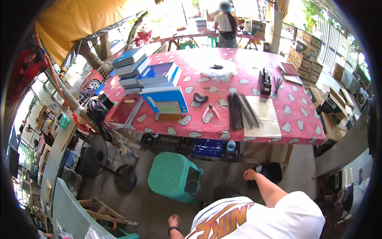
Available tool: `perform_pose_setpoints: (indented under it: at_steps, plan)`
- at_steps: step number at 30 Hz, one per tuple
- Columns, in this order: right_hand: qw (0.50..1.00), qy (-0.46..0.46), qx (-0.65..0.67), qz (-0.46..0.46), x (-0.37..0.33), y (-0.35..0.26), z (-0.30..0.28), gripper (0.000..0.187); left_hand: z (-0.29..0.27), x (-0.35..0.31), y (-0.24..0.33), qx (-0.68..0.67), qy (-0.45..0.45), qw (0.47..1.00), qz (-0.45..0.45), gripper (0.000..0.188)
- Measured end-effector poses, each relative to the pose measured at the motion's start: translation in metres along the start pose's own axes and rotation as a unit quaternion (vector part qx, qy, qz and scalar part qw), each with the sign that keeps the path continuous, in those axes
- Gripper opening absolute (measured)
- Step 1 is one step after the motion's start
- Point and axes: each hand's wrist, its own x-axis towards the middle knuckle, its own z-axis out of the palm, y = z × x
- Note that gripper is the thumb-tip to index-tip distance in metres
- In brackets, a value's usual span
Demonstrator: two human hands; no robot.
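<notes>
Worktable [207, 131] under a pink patterned cloth carries stacked notebooks [151, 75], clear sheets [264, 113] and a bundle of black binding combs [242, 111], long axis running away from me, none of it yet in hand. From my remote seat I see the right hand [251, 174] reach a black bag [270, 172] on the floor, grip unclear. Left hand [173, 220], watch-strapped, hangs loose and empty beside the green stool [175, 177].

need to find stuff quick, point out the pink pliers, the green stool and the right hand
pink pliers [209, 112], head view, on the handles
green stool [171, 172], head view, on the perforated seat top
right hand [250, 174], head view, on the back of the hand
</notes>
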Motion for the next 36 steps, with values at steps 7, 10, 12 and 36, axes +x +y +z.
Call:
perform_pose_setpoints:
  at_steps: [7, 10, 12, 36]
  plan:
    - [0.969, 0.026, 0.163, 0.182, -0.001, -0.007, 0.016, 0.016, 0.023, 0.027, 0.052, 0.049, -0.036, 0.998, 0.029, 0.024]
    - [0.981, -0.005, 0.150, 0.125, 0.020, 0.009, 0.022, 0.017, 0.044, 0.015, 0.048, 0.044, -0.067, 0.997, 0.021, 0.024]
    - [0.986, 0.004, 0.150, 0.065, 0.027, 0.000, 0.025, 0.018, 0.045, 0.022, 0.018, 0.079, -0.095, 0.992, 0.014, 0.024]
    - [0.803, 0.386, 0.358, -0.279, 0.134, -0.331, -0.272, 0.051, 0.155, 0.052, 0.489, -0.064, -0.080, 0.855, 0.508, 0.058]
